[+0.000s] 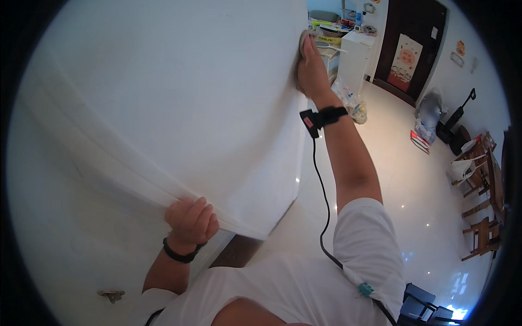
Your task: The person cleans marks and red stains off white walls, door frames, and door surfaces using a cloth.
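Observation:
A large white wall or panel (195,98) fills the left and middle of the view, with pale trim (134,153) running down its near side. My left hand (191,220) is curled over the lower part of this trim; its fingertips are partly blurred. At the panel's far right edge, my right hand (314,73) presses a tan cloth or pad (301,79) against the surface, fingers pointing up and mostly hiding it. Both wrists wear black bands, and a black cable hangs from the device (309,123) on the right one.
A metal door handle (111,294) is at lower left. Beyond the panel are a white cabinet (355,53), a plastic bag (354,104) on the tiled floor (375,163), a dark door (410,45), an upright black floor cleaner (452,122), wooden chairs (481,238) and a dark chair (418,303).

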Action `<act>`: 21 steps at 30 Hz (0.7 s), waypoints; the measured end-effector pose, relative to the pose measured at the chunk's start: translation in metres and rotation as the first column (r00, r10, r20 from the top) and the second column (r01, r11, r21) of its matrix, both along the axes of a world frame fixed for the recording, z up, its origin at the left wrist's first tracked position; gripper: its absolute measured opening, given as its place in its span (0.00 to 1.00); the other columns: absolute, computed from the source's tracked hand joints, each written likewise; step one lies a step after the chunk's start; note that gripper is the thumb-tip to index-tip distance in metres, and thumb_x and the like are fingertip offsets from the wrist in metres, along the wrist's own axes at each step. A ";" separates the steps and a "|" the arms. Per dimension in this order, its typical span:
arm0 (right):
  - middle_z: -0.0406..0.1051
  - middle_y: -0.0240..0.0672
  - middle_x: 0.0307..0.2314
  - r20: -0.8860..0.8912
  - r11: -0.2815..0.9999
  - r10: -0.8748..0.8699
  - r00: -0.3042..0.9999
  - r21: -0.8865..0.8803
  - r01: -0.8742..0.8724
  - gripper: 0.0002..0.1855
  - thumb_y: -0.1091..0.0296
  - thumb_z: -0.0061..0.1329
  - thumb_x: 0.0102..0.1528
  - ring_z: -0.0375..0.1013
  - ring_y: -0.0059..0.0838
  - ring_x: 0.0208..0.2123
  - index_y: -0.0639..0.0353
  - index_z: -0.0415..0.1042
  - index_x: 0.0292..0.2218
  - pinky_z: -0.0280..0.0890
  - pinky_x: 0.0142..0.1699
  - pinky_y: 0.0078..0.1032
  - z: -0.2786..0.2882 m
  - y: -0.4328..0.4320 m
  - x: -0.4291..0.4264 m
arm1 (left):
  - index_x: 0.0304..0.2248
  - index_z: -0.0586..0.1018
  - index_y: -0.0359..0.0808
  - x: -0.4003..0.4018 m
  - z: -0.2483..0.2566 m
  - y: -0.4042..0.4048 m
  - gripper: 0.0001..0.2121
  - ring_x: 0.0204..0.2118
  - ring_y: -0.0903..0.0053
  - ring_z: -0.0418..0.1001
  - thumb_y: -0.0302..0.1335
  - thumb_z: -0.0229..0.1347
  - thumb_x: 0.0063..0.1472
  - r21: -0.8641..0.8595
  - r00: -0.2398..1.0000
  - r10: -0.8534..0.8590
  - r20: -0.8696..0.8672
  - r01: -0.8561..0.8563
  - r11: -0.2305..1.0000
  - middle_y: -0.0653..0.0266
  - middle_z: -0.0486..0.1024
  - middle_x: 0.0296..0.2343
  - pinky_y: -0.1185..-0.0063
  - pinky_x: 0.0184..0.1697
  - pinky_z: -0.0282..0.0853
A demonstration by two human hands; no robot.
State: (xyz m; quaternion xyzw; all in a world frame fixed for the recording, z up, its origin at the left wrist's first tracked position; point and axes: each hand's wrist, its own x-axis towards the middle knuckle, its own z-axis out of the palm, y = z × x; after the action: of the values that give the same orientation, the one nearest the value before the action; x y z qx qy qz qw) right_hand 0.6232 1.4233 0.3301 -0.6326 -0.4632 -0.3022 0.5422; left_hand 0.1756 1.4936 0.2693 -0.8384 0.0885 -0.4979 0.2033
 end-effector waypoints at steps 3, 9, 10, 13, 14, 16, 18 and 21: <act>0.55 0.58 0.58 0.046 0.988 -0.149 0.988 -0.042 0.151 0.30 0.88 0.34 0.51 0.56 0.56 0.60 0.74 0.56 0.57 0.54 0.64 0.34 -0.050 0.007 -0.008 | 0.34 0.77 0.41 -0.006 0.001 -0.003 0.08 0.41 0.71 0.70 0.32 0.54 0.54 0.006 1.000 -0.014 0.022 0.014 1.000 0.70 0.75 0.40 0.73 0.40 0.64; 0.50 0.56 0.61 0.190 0.981 -0.107 0.976 -0.139 0.134 0.36 0.83 0.40 0.51 0.53 0.53 0.62 0.68 0.50 0.62 0.53 0.65 0.33 -0.045 -0.004 -0.001 | 0.35 0.76 0.44 -0.021 -0.012 -0.001 0.08 0.46 0.72 0.66 0.34 0.50 0.58 0.035 0.999 -0.015 -0.033 0.016 0.999 0.71 0.73 0.41 0.70 0.50 0.59; 0.51 0.58 0.60 0.219 0.988 -0.077 0.973 -0.112 0.104 0.35 0.83 0.38 0.52 0.53 0.55 0.62 0.68 0.50 0.61 0.53 0.65 0.34 -0.014 -0.002 -0.003 | 0.35 0.76 0.44 -0.023 -0.012 0.000 0.08 0.46 0.72 0.65 0.34 0.50 0.58 0.042 0.999 0.002 -0.046 0.000 0.999 0.71 0.73 0.41 0.70 0.51 0.58; 0.52 0.59 0.59 0.236 0.993 -0.029 0.971 -0.108 0.056 0.34 0.83 0.39 0.52 0.54 0.58 0.60 0.67 0.51 0.61 0.55 0.63 0.35 0.029 -0.004 0.000 | 0.36 0.76 0.45 -0.026 -0.009 0.000 0.08 0.47 0.73 0.65 0.34 0.50 0.58 0.056 0.997 0.016 -0.078 -0.012 0.998 0.71 0.72 0.42 0.70 0.53 0.56; 0.52 0.58 0.59 0.230 0.992 -0.016 0.973 -0.121 0.045 0.35 0.82 0.40 0.52 0.55 0.58 0.59 0.67 0.51 0.61 0.56 0.63 0.36 0.031 -0.005 0.001 | 0.37 0.76 0.45 -0.027 -0.008 0.000 0.08 0.47 0.73 0.65 0.34 0.51 0.58 0.057 0.996 0.018 -0.087 -0.013 0.998 0.71 0.72 0.42 0.69 0.54 0.56; 0.52 0.58 0.59 0.203 0.991 -0.064 0.977 -0.107 0.087 0.34 0.82 0.40 0.52 0.55 0.58 0.59 0.67 0.51 0.60 0.56 0.63 0.36 0.006 -0.003 -0.003 | 0.36 0.76 0.45 -0.025 -0.007 -0.002 0.08 0.47 0.73 0.65 0.34 0.51 0.58 0.060 0.998 -0.001 -0.064 0.005 0.998 0.71 0.72 0.42 0.69 0.54 0.56; 0.51 0.59 0.60 0.145 0.975 -0.119 0.982 -0.171 0.143 0.35 0.83 0.39 0.51 0.54 0.58 0.60 0.68 0.50 0.61 0.55 0.63 0.35 -0.042 -0.004 -0.003 | 0.35 0.77 0.45 -0.025 -0.007 -0.004 0.07 0.47 0.72 0.65 0.34 0.51 0.58 0.055 0.998 -0.007 -0.059 0.010 0.998 0.71 0.72 0.43 0.69 0.53 0.57; 0.45 0.58 0.62 -0.155 0.961 -0.039 0.987 -0.276 -0.005 0.35 0.85 0.34 0.53 0.44 0.53 0.65 0.72 0.44 0.62 0.44 0.68 0.32 -0.135 -0.009 -0.042 | 0.33 0.78 0.45 -0.027 -0.007 -0.003 0.07 0.48 0.72 0.66 0.34 0.52 0.58 0.038 0.998 0.013 -0.068 -0.010 0.999 0.71 0.72 0.42 0.69 0.54 0.57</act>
State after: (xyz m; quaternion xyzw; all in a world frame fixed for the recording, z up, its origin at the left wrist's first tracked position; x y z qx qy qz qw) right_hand 0.5810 1.4138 0.1947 -0.7279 -0.4506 -0.1881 0.4814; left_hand 0.1490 1.4902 0.2618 -0.8515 0.0999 -0.4660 0.2189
